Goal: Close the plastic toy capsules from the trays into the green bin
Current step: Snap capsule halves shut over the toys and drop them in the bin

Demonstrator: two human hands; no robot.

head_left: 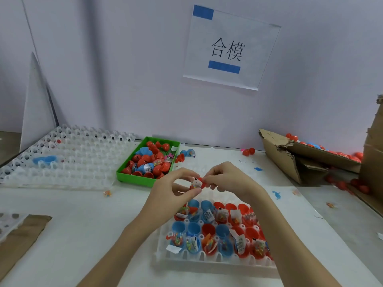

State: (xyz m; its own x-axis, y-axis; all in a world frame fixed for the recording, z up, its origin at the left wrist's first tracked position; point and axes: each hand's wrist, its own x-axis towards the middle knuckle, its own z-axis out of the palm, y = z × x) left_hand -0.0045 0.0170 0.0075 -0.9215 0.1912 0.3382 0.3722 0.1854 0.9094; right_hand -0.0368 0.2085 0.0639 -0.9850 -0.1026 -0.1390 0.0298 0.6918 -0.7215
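Both hands hold one red capsule (pixel 198 183) with a white paper slip sticking out, just above the far edge of the near white tray (pixel 217 263). My left hand (pixel 176 192) pinches it from the left and below. My right hand (pixel 224 180) pinches its red half from the right. The near tray holds several open red and blue capsule halves (pixel 209 229) with small toys and slips inside. The green bin (pixel 132 176) stands behind and to the left, with several red and blue capsules in it.
A large stack of white trays (pixel 62 160) lies at the left, one blue capsule on it. Torn cardboard boxes (pixel 290 158) with red capsules sit at the right. Loose capsules (pixel 248 151) and small toy bits dot the table. A brown cardboard piece (pixel 18 243) lies near left.
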